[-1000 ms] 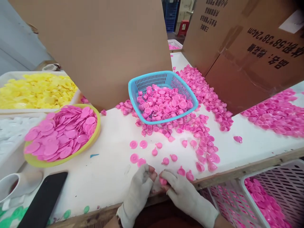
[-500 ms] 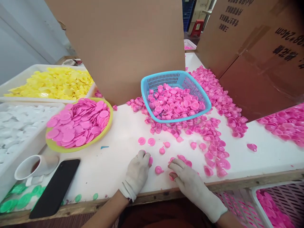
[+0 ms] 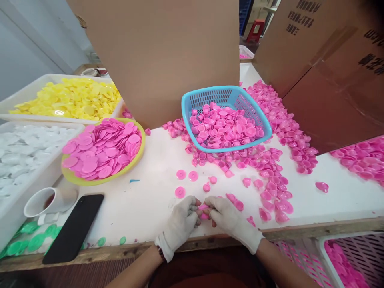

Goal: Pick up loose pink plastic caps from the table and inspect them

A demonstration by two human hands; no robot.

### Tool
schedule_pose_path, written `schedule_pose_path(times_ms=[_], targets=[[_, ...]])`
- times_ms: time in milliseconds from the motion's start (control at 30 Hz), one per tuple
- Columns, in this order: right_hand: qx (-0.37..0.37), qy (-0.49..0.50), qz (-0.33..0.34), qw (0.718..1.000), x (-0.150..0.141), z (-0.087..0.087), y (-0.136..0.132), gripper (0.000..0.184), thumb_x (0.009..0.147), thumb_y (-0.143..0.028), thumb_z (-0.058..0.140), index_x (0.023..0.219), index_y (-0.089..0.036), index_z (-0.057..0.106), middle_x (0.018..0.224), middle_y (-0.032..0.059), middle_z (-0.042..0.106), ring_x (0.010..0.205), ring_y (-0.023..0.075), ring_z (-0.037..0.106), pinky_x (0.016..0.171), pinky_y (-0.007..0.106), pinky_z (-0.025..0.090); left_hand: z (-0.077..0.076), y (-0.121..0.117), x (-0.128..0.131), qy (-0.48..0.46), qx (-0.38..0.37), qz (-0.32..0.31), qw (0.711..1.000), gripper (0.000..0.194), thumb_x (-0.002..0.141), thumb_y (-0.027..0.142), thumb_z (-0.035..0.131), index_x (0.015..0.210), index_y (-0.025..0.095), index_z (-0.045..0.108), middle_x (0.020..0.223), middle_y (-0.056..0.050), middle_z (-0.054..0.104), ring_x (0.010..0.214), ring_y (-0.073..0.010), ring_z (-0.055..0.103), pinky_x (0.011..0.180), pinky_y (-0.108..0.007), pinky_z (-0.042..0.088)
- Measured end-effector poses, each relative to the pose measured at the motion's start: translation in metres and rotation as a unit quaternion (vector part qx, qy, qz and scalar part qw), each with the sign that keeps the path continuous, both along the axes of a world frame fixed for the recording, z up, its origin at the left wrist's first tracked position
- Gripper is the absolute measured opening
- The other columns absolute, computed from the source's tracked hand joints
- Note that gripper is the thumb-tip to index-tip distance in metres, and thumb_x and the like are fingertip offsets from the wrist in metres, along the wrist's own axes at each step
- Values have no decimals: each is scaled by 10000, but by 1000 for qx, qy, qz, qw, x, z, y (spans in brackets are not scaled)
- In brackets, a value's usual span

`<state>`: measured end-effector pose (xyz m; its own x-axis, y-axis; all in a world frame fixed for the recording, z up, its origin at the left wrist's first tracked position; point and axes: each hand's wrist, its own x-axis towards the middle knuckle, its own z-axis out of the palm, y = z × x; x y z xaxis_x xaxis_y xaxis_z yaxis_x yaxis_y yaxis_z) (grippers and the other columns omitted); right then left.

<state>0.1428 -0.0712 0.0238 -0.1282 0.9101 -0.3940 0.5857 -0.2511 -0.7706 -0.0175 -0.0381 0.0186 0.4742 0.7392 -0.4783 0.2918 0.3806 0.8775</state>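
Note:
Both my hands wear white gloves and meet at the near edge of the white table (image 3: 150, 208). My left hand (image 3: 180, 222) and my right hand (image 3: 229, 220) are closed together on small pink plastic pieces (image 3: 203, 211) held between the fingertips. Loose pink discs (image 3: 180, 192) and pink cup-shaped pieces (image 3: 270, 188) lie scattered just beyond my hands. A blue basket (image 3: 187, 105) full of pink cups stands further back. To the left, a yellow bowl (image 3: 102, 181) holds a heap of pink discs.
A black phone (image 3: 73, 229) and a white paper cup (image 3: 49, 200) lie at the near left, with green discs (image 3: 27, 240) beside them. White trays of yellow discs (image 3: 69, 98) and white discs (image 3: 21, 148) stand left. Cardboard boxes (image 3: 180, 52) rise behind. A white crate (image 3: 354, 256) of pink pieces sits below right.
My hands were apart on the table picking up pieces half a second ago; now they have come together at the near edge with pink pieces pinched between them. The view shifted slightly.

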Motion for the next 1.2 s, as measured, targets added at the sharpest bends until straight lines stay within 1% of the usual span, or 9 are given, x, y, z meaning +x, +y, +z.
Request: schedule_pose_path(times_ms=[133,300,400,600,733,867,1000,1100,1200], targets=[[-68,11,5,998,0,-9,6,140,838,-226,443,723,-191,515,591,-44,535,457,71,520,453,185,336,-10,-1,-2,21,-23,6,999,149,803,331,507,834,186,492,619,29,566,470,-85,491,457,-212,412],[-169,24,2,985,0,-17,17,87,818,-243,485,848,-202,555,642,-32,573,394,59,487,386,171,314,-5,7,-2,19,-123,-6,992,308,739,455,589,777,168,482,595,16,574,475,-85,522,485,-222,430],[-216,31,6,976,0,-18,21,112,820,-261,493,906,-210,545,614,-40,561,376,61,472,381,172,299,-7,9,-1,18,-144,1,989,322,716,453,618,748,163,480,582,14,580,479,-80,522,504,-224,437],[-136,-28,31,990,-1,-8,21,79,833,-219,470,859,-214,544,647,-30,586,405,57,462,431,188,284,-21,6,-3,24,-112,5,993,213,777,370,546,748,174,467,565,20,577,473,-91,519,490,-230,439],[-192,3,27,981,0,-14,19,94,843,-227,451,898,-224,526,642,-30,565,397,80,500,408,185,297,-17,14,-9,41,-54,-78,995,170,743,324,574,795,174,512,645,10,607,545,-106,551,512,-220,431],[-223,19,20,975,0,-25,20,86,852,-276,465,898,-225,516,617,-27,566,398,91,512,387,178,317,-11,18,-7,119,32,-115,986,90,705,223,570,744,195,494,542,45,561,494,-112,537,473,-210,385],[-245,32,37,968,-3,-22,29,54,824,-265,505,848,-219,491,569,-31,560,389,100,512,379,183,344,-11,16,1,131,5,-109,985,103,709,185,527,720,213,428,506,62,520,414,-113,519,405,-207,366],[-258,42,57,964,-6,-14,34,54,791,-222,521,817,-215,474,564,-40,546,386,97,515,377,181,358,-14,18,-1,103,-39,-117,987,181,693,211,577,769,210,413,529,63,526,415,-115,536,401,-204,396],[-225,30,62,972,-2,-3,36,62,757,-177,512,778,-210,465,565,-54,513,371,89,499,371,183,361,-14,24,-10,78,-63,-137,985,226,734,280,573,876,206,414,538,66,530,405,-121,527,404,-221,416]])
